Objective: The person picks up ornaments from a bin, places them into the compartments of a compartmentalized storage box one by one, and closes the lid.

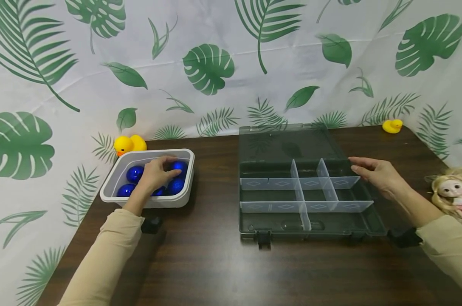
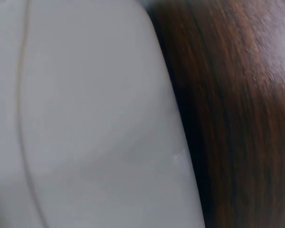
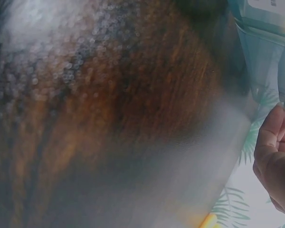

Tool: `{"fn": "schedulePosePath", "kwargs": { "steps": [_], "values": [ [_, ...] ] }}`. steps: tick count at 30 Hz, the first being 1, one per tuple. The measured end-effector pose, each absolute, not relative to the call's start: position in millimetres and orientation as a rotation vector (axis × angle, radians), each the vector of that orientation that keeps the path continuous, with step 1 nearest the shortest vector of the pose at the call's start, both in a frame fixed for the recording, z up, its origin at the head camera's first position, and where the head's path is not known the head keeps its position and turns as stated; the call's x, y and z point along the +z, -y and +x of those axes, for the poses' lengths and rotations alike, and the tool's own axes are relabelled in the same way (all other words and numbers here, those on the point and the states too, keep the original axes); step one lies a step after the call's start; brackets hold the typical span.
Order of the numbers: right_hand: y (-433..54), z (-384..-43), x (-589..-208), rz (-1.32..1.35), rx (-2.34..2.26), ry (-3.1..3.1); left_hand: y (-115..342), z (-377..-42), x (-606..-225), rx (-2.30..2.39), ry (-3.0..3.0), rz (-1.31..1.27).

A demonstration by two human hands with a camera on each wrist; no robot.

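My left hand (image 1: 154, 173) reaches into a white plastic tub (image 1: 187, 197) that holds several shiny blue balls. Its thumb and fingers close around a blue ball (image 1: 180, 166) at the tub's right end; a glittery blue ball (image 1: 175, 186) sits just below it. In the left wrist view only the tub's pale wall (image 2: 95, 95) shows, without the hand. To the right, a dark translucent compartment box (image 1: 269, 229) lies with its lid (image 1: 288, 142) raised at the back. My right hand (image 1: 380, 174) pinches the box's right edge near the lid, fingertips at the rim in the right wrist view.
Clear dividers (image 1: 280, 207) split the box into several compartments. A large yellow duck (image 1: 137, 143) sits behind the tub, a small duck (image 1: 392, 126) at the back right. A blond doll (image 1: 454, 191) lies at the far right of the dark wooden table (image 1: 215, 267). A leaf-patterned cloth (image 1: 223, 25) hangs behind.
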State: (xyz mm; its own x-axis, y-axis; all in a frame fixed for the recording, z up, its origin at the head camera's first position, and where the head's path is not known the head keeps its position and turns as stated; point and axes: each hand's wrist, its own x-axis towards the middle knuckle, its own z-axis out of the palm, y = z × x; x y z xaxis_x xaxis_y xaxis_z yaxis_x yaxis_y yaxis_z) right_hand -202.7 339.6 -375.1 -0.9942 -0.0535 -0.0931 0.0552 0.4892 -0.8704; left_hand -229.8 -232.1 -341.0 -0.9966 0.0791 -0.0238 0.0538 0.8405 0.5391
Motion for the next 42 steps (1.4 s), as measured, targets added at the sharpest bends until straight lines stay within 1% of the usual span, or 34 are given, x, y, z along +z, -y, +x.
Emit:
{"fn": "schedulePosePath", "kwargs": {
  "steps": [6,11,18,27,35,42],
  "values": [
    [-340.9,-203.4,-375.0,-0.006,-1.503,-2.649,236.2,-225.5,-331.7,0.961,-2.923,0.076],
    [-341.3,-203.9,-374.6,-0.006,-1.506,-2.659,237.0,-220.5,-316.3,1.262,-2.822,0.048],
    [-343.1,-202.2,-374.1,-0.004,-1.532,-2.656,215.0,-217.6,-296.0,1.549,-2.690,0.094],
    [-341.0,-201.7,-375.5,-0.013,-1.527,-2.659,145.7,-220.7,-289.8,1.740,-2.426,0.353],
    [-340.4,-200.2,-374.4,-0.018,-1.502,-2.684,66.2,-238.3,-297.3,1.690,-2.272,0.575],
    [-340.1,-199.3,-375.0,-0.016,-1.495,-2.667,2.5,-248.9,-300.2,1.680,-2.102,0.627]
  ]
}}
